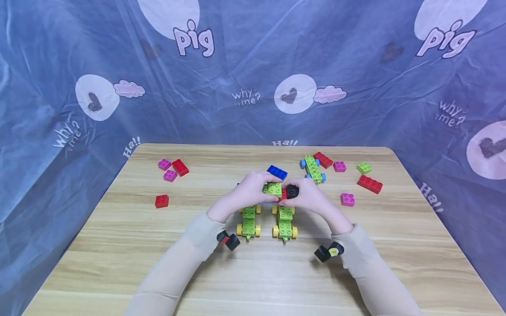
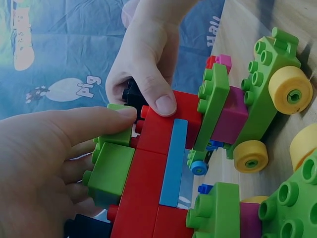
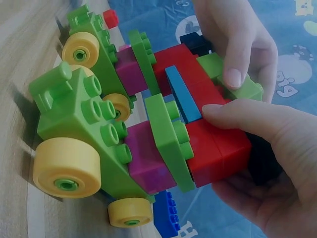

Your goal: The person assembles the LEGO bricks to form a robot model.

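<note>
A toy-brick build stands mid-table on two green wheeled bases (image 1: 248,227) with yellow wheels. Purple bricks (image 3: 148,161) and thin green bricks (image 3: 168,144) rise from the bases to a row of red bricks (image 2: 143,171), with a flat blue piece (image 2: 174,163) along its front. My left hand (image 1: 253,188) pinches a light green brick (image 2: 111,168) on top, thumb in front and fingers behind. My right hand (image 1: 310,195) grips the right end, its thumb on a red brick (image 3: 218,153) and its fingers behind, around a black brick (image 1: 292,191).
Behind the build lie a blue brick (image 1: 277,172) and a green wheeled base (image 1: 313,169) with blue wheels. Loose red (image 1: 370,184), pink (image 1: 348,199) and green bricks (image 1: 364,167) are scattered at the right. More red (image 1: 161,201) and pink bricks (image 1: 170,175) lie left.
</note>
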`<state>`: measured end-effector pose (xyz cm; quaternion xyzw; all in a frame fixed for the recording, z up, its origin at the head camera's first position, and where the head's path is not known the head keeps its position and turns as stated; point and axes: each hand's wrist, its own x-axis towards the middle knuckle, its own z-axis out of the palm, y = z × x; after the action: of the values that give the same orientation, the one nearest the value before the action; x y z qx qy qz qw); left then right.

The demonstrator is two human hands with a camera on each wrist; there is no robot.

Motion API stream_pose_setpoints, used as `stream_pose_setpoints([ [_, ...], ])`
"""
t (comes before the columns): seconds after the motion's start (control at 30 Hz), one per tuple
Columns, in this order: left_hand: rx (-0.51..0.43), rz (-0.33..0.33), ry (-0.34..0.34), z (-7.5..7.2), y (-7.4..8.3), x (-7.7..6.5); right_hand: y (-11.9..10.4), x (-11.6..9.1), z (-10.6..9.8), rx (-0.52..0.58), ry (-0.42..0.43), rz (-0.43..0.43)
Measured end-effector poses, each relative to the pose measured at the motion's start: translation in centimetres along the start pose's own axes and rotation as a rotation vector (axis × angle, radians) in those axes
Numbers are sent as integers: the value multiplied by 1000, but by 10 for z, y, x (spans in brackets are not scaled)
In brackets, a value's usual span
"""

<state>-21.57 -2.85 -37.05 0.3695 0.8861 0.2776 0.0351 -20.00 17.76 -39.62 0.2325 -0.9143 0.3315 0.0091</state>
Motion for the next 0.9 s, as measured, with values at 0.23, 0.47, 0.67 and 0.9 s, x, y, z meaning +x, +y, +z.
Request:
stream_pose_setpoints([
  [0.23, 1, -10, -15, 1, -1, 1, 0, 0, 0, 5, -4, 25],
  [0.47, -9, 8, -17, 0, -3, 0, 0, 0, 0, 6, -17, 32],
  [0.67, -8, 27, -16, 0, -3, -1, 0, 0, 0, 10, -18, 31],
  [0.9, 6, 10, -37, -2, -3, -2, 1, 0, 0, 12, -17, 21],
])
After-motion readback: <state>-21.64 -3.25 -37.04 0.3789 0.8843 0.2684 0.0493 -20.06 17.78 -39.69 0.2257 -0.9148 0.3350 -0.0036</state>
